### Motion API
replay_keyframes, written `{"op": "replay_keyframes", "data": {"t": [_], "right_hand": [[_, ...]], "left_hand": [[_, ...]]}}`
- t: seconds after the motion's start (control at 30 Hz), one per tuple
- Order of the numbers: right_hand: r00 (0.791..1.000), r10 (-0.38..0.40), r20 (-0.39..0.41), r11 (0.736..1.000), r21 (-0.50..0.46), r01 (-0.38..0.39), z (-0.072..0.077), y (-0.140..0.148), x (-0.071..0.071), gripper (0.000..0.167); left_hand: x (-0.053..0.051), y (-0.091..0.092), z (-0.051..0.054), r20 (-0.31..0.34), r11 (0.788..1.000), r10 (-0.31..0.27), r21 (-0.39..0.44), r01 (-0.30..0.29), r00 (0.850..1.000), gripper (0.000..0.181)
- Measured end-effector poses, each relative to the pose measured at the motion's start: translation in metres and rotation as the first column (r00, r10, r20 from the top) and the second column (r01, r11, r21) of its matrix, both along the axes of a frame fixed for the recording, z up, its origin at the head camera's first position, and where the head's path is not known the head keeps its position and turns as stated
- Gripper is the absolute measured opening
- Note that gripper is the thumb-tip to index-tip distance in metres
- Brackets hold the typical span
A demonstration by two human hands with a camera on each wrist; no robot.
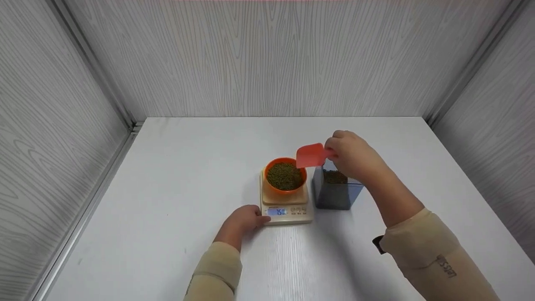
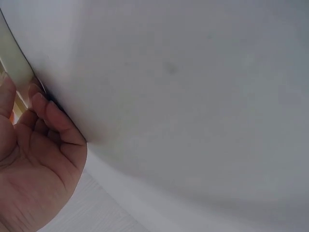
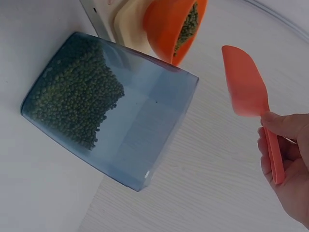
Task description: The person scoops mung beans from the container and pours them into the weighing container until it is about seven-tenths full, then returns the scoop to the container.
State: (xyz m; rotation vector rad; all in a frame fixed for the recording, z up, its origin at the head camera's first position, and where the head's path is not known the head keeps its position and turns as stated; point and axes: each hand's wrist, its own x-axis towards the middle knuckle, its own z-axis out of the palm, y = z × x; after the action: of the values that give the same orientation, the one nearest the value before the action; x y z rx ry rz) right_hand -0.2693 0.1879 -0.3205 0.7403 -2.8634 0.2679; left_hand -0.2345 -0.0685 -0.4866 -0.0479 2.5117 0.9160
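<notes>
My right hand (image 1: 353, 154) grips a red plastic scoop (image 1: 310, 155) by its handle, above the bowl's right rim and the bin's far side. The scoop's blade looks bare in the right wrist view. An orange bowl (image 1: 285, 192) full of small green mung beans (image 1: 285, 176) sits on a cream kitchen scale (image 1: 288, 219). Its display (image 1: 276, 212) appears to read 750. My left hand (image 1: 245, 218) holds the scale's front left corner, thumb by the display and fingers curled at the side. Right of the scale stands a bluish see-through bin (image 3: 149, 116) with more mung beans (image 3: 72, 92) inside.
A white tabletop (image 1: 188, 167) lies under everything. Grey wood-grain panels rise at the back (image 1: 267, 58), the left (image 1: 50, 125) and the right (image 1: 493, 117). The bin stands close beside the scale, under my right hand.
</notes>
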Motion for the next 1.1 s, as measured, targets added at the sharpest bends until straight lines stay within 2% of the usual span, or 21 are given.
{"op": "replay_keyframes", "data": {"t": [0.2, 0.37, 0.6, 0.7, 0.93, 1.03, 1.1], "right_hand": [[0.996, -0.074, 0.059, 0.997, 0.029, 0.072, 0.013, 0.017, 0.001, 0.017], [0.98, -0.156, 0.124, 0.987, 0.061, 0.149, 0.013, 0.036, -0.004, 0.018], [0.936, -0.223, 0.271, 0.972, 0.133, 0.193, -0.005, 0.039, -0.013, 0.018], [0.928, -0.238, 0.286, 0.968, 0.147, 0.202, -0.018, 0.034, -0.016, 0.02], [0.962, -0.191, 0.197, 0.968, 0.199, 0.152, -0.041, 0.023, -0.025, 0.022], [0.97, -0.151, 0.19, 0.972, 0.208, 0.11, -0.048, 0.022, -0.03, 0.02], [0.968, -0.132, 0.213, 0.974, 0.207, 0.088, -0.052, 0.023, -0.032, 0.017]], "left_hand": [[0.001, -0.001, 0.001, 0.004, 1.0, 0.013, 0.019, -0.013, 1.0, 0.027], [0.001, 0.001, 0.0, -0.012, 1.0, 0.003, 0.019, -0.003, 1.0, 0.028], [-0.001, 0.002, -0.001, -0.021, 1.0, -0.016, -0.002, 0.016, 1.0, 0.029], [-0.002, 0.001, -0.001, -0.03, 0.999, -0.037, -0.018, 0.036, 0.999, 0.031], [-0.002, -0.001, 0.002, -0.032, 1.0, -0.024, 0.003, 0.024, 0.999, 0.03], [-0.002, -0.001, 0.003, -0.031, 1.0, -0.021, 0.008, 0.021, 0.999, 0.029], [-0.002, -0.001, 0.004, -0.031, 1.0, -0.019, 0.011, 0.02, 0.999, 0.029]]}}
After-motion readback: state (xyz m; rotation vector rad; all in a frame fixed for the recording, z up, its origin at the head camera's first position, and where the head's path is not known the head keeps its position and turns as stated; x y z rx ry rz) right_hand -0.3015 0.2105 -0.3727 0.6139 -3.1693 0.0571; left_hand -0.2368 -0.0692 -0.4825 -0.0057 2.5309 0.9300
